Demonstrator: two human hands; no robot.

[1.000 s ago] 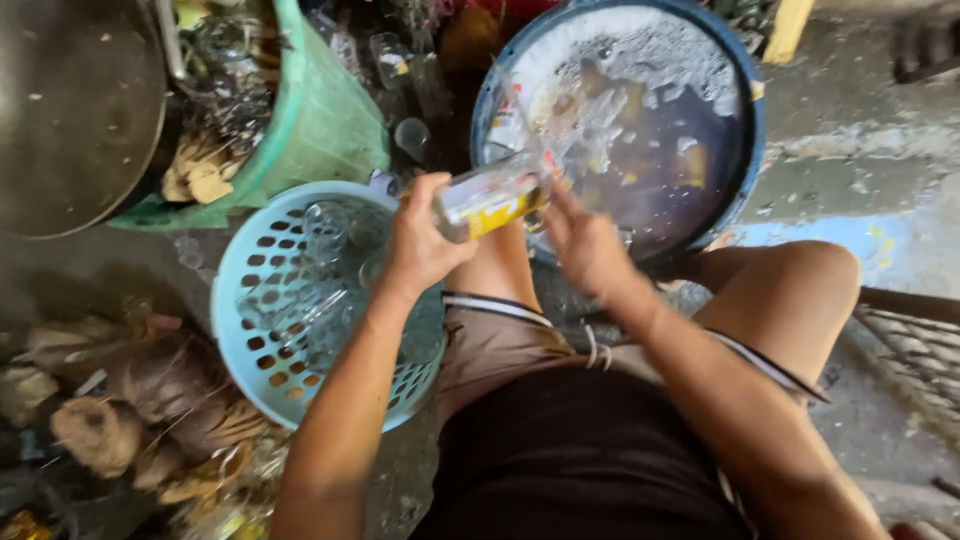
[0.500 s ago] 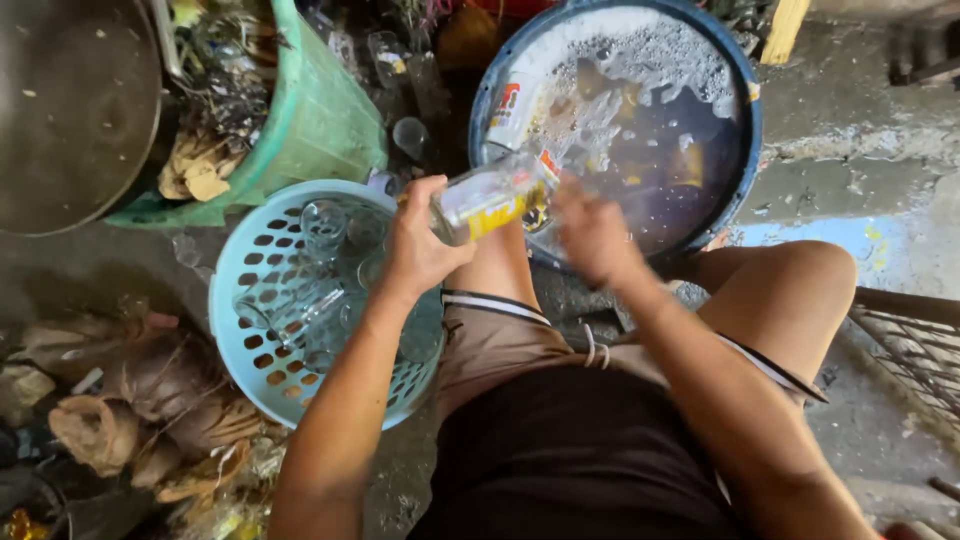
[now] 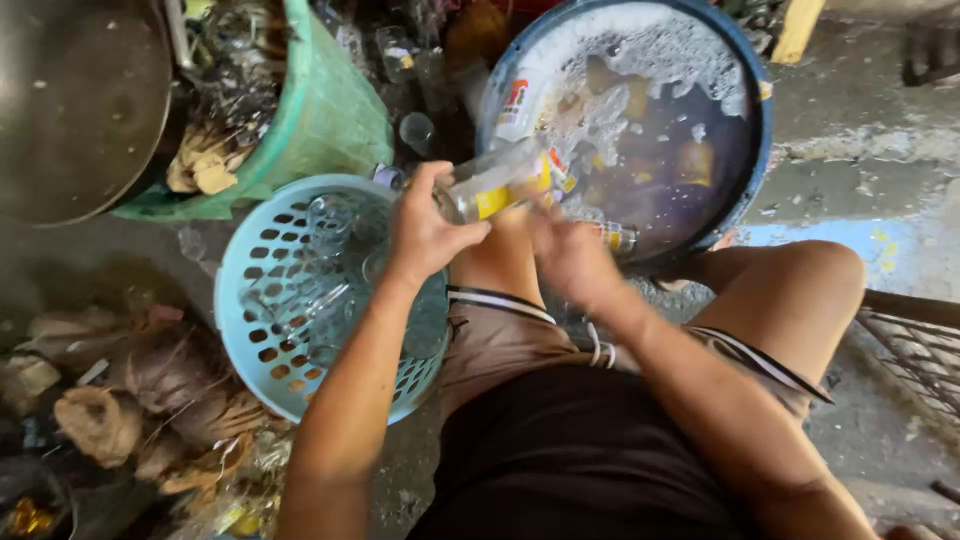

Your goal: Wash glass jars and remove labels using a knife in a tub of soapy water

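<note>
Together, left hand (image 3: 425,235) and right hand (image 3: 570,255) clamp a clear glass bottle (image 3: 495,185) between a blue wash tub (image 3: 765,120) and a light-blue basket (image 3: 235,290).

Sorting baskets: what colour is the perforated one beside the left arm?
Light blue basket, head view.

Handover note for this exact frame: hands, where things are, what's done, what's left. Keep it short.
Left hand: holds a clear glass bottle with a yellow label, lying sideways.
Right hand: at the bottle's label end; grip unclear.
Blue tub of soapy water, ahead, with more bottles soaking.
Light-blue basket, left, with clear glass bottles in it.
Done: some bottles in the basket.
Left: label on the held bottle; tub bottles.
</note>
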